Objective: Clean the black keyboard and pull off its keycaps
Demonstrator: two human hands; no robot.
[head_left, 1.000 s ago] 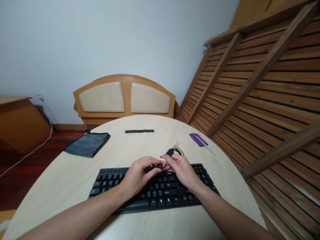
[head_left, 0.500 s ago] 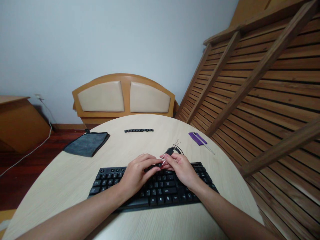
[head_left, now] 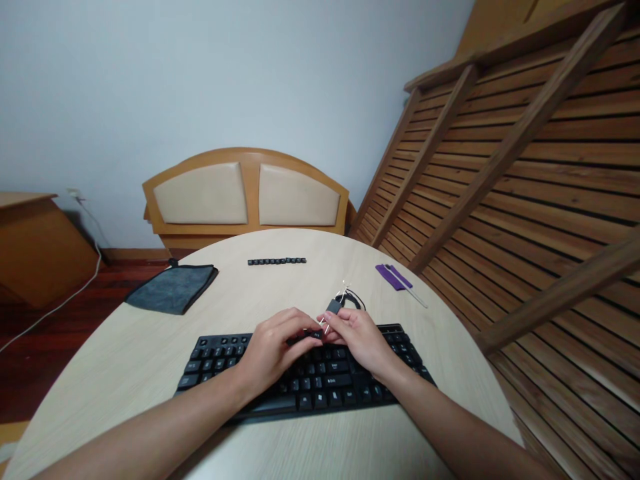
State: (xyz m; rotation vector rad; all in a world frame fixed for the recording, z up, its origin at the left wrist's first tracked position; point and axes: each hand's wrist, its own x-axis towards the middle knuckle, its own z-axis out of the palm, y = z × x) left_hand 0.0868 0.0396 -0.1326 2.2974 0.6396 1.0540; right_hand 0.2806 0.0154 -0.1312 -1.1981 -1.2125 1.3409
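A black keyboard [head_left: 336,382] lies under both my hands near the front of the table. My left hand [head_left: 275,343] pinches a small black keycap [head_left: 316,334] between thumb and fingers, above the upper rows of keys. Closed around a keycap puller [head_left: 334,306], my right hand [head_left: 361,333] meets the left fingers. The puller has a dark grip in the middle and thin wire prongs at both ends; one end points at the keycap, the other away from me. Whether the prongs touch the keycap I cannot tell. Part of the keyboard is hidden by my hands.
A row of black keycaps [head_left: 277,261] sits towards the table's far side. A folded grey cloth [head_left: 173,289] lies at the left, a purple cloth [head_left: 393,278] with a thin stick on it at the right. Behind the puller is a coiled black cable [head_left: 356,297].
The keycap puller has turned in my right hand, its far end swinging left and more upright. More of the keycap in my left fingers now shows.
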